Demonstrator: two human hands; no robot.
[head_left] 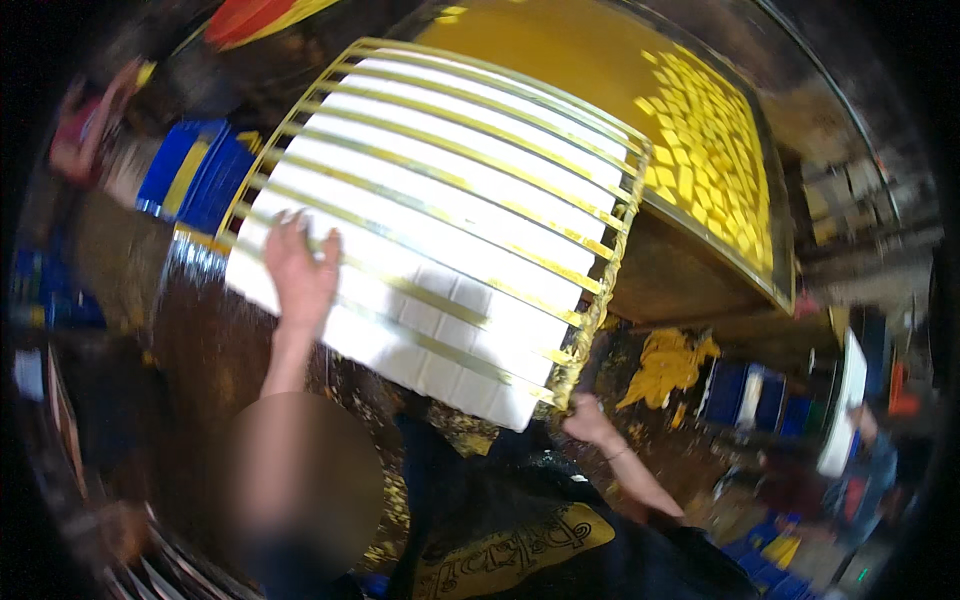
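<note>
A large yellow slatted rack (612,270) is tilted in front of me, its bars running across a broad white slab or sheet (440,330). Faint grid-like lines mark the white surface near its lower edge. My left hand (303,268) rests near the left edge of the white piece and the bars, its fingers spread. At the rack's lower right corner, my right hand (588,418) is closed round the frame; the rack partly hides its fingers.
Beyond the rack, a wide vat (520,30) holds yellow-brown liquid and many small yellow blocks (705,165). Blue crates (185,170) stand at the left. A yellow cloth (668,365) lies right. One person (85,140) is far left; another (868,470), far right, holds a white board (842,410).
</note>
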